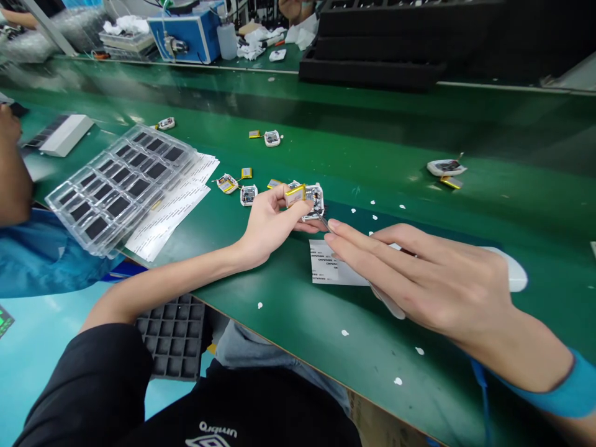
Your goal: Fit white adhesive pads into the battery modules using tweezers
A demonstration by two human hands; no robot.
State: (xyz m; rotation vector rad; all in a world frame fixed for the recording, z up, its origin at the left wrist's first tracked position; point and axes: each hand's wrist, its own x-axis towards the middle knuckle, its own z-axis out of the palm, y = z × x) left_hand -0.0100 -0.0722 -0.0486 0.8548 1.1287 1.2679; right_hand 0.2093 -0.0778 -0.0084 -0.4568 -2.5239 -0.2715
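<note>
My left hand (270, 223) grips a small white-cased circuit board (315, 200), with a yellow-edged battery (295, 195) pinched against it by the thumb. From the right comes my right hand (433, 279), closed around slim metal tweezers (322, 220) whose tip touches the lower edge of the board. Most of the tweezers is hidden by the fingers. Below the hands lies a printed white backing sheet (325, 262), partly covered by my right hand. Just left of my left hand are another cased board (248, 195) and an open case with a battery (227, 184).
A clear tray of dark squares (125, 180) rests on printed sheets (172, 220) at left. More boards (272, 138) lie farther back, one open case (446, 167) at right. White scraps (345, 333) dot the table. A blue box (186, 37) stands on the shelf; another person's arm (13, 167) is at left.
</note>
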